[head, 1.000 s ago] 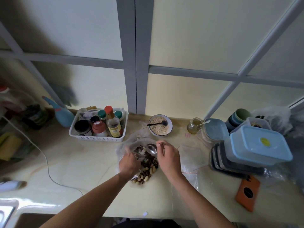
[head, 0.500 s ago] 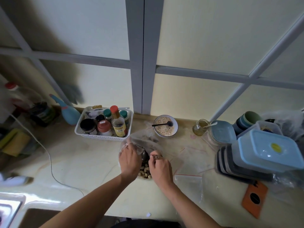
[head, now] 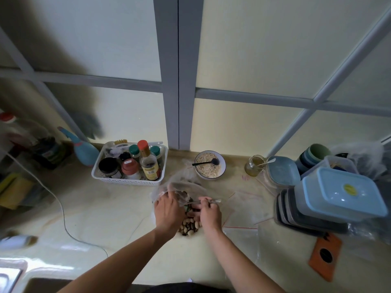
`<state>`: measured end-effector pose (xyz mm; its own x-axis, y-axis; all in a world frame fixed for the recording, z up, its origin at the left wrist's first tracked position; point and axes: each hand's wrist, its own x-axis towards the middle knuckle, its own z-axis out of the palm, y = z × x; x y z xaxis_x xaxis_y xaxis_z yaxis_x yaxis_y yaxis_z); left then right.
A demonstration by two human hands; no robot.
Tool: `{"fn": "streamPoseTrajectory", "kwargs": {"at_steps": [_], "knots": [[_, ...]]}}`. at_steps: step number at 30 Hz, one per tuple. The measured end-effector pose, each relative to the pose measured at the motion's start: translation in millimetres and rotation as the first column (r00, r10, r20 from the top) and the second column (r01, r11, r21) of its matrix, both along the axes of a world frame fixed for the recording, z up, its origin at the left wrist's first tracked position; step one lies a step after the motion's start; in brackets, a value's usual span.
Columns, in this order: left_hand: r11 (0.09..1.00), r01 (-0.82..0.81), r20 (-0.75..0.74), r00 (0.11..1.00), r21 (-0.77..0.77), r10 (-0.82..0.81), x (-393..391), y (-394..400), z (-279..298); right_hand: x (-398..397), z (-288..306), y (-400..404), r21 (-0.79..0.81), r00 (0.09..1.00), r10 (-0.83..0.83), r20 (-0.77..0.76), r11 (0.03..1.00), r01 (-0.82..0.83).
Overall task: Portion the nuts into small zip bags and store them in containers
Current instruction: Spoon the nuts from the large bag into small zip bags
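Glossy cream counter (head: 110, 218) under frosted panes — both hands (head: 169, 210) gripping the nut bag (head: 184, 187), right with spoon (head: 208, 201).

Glossy stone-look counter (head: 110, 216), clear crinkled plastic bag (head: 184, 182), perforated white plastic basket (head: 127, 181).

White basket (head: 127, 181), light-blue lid (head: 347, 193), orange phone (head: 324, 255)

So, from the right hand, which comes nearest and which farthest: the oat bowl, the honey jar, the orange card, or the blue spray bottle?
Measured from the right hand in the head view:
1. Oat bowl, just beyond the hand, toward the wall.
2. Honey jar, farther back and to the right.
3. Orange card at the right, near the counter edge, and blue spray bottle at the far left: too close to call.
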<state>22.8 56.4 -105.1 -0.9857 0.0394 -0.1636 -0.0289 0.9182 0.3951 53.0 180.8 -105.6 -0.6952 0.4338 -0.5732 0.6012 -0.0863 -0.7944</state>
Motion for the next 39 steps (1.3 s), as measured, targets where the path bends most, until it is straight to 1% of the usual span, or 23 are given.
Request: {"fn": "streamPoseTrajectory", "kwargs": {"at_steps": [1, 3, 7, 11, 13, 20, 24, 30, 32, 33, 36, 39], "knots": [[1.0, -0.002, 0.02, 1.0, -0.02, 0.003, -1, -1, -2, 0, 1, 3, -0.044, 0.999, -0.03, -0.021, 0.999, 0.03], [0.999, 0.002, 0.051, 0.999, -0.053, 0.001, -5, -4, -9, 0, 6, 9, -0.063, 0.997, -0.065, -0.047, 0.996, 0.062], [0.988, 0.082, 0.159, 0.985, -0.13, -0.061, -6, -9, -13, -1, 19, 23, -0.019, 0.991, -0.111, -0.07, 0.994, 0.11], [0.99, 0.081, 0.173, 0.983, -0.117, -0.06, -9, -14, -31, -1, 33, 35, 0.005, 0.983, -0.145, -0.113, 0.989, 0.146], [0.993, 0.083, 0.18, 0.981, -0.088, -0.066, -12, -15, -44, -1, 40, 39, 0.029, 0.982, -0.142, -0.123, 0.989, 0.146], [0.995, 0.05, 0.191, 0.979, 0.091, -0.067, -12, -7, -21, 4, 53, 42, 0.09, 0.983, -0.111, -0.147, 0.988, 0.125], [0.994, 0.042, 0.247, 0.967, 0.1, -0.065, -16, -5, -20, 11, 57, 39, 0.109, 0.981, -0.084, -0.176, 0.989, 0.104], [0.988, 0.057, 0.194, 0.977, 0.146, -0.086, -20, -8, -21, 17, 69, 39, 0.12, 0.967, -0.105, -0.233, 0.983, 0.136], [0.985, 0.056, 0.221, 0.971, 0.166, -0.092, -19, -7, -20, 19, 73, 40, 0.144, 0.968, -0.065, -0.242, 0.984, 0.102], [0.979, 0.038, 0.225, 0.971, 0.203, -0.084, -17, -5, -18, 20, 76, 40, 0.163, 0.969, -0.033, -0.245, 0.984, 0.075], [0.959, 0.032, 0.18, 0.98, 0.281, -0.085, -15, -1, -17, 23, 79, 38, 0.221, 0.963, 0.083, -0.257, 0.975, -0.026], [0.953, 0.042, 0.151, 0.984, 0.299, -0.091, -16, -2, -22, 26, 78, 37, 0.315, 0.933, 0.234, -0.272, 0.938, -0.143]]}}
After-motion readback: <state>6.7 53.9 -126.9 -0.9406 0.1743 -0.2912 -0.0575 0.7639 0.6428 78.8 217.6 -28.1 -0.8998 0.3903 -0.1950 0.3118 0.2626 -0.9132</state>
